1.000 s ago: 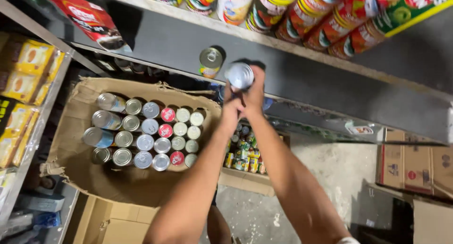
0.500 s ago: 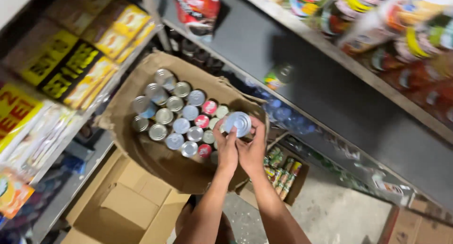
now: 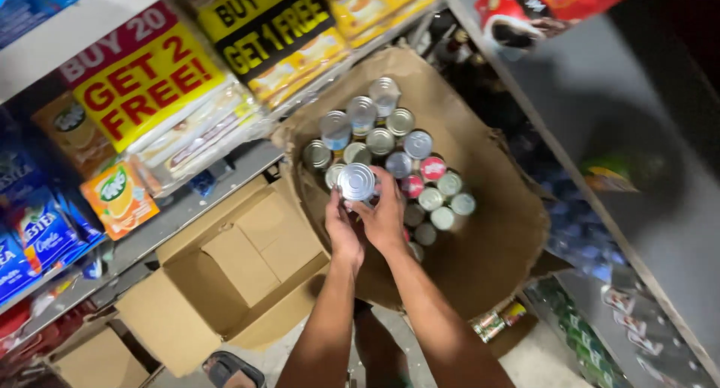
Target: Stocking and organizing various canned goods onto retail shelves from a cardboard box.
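Shop aisle seen from above, dim; grey metal shelving [image 3: 660,230] fills the right of the frame, packed sachet shelves with yellow promotional signs [image 3: 142,88] the upper left. Centre frame: large open brown cardboard carton [image 3: 495,245], torn flaps, partly filled with small upright tins [image 3: 405,151], mostly silver tops, a couple red.

Both hands meet low-centre of the carton, over its near-left corner. Left hand [image 3: 342,227] and right hand [image 3: 386,215] are each curled partway around one small silver-topped tin can [image 3: 355,181], fingers on its sides, sharing the grip. Can is held just above the packed tins, lid facing the camera, so its long axis runs roughly vertical, base toward the carton floor.

Progress, judged from the layout: the left half of the carton holds tins in loose rows; the right and lower parts show bare cardboard. Which way the tins are travelling cannot be told from this view.

Lower left: a second, smaller open cardboard box [image 3: 232,268] on the floor, no tins inside.
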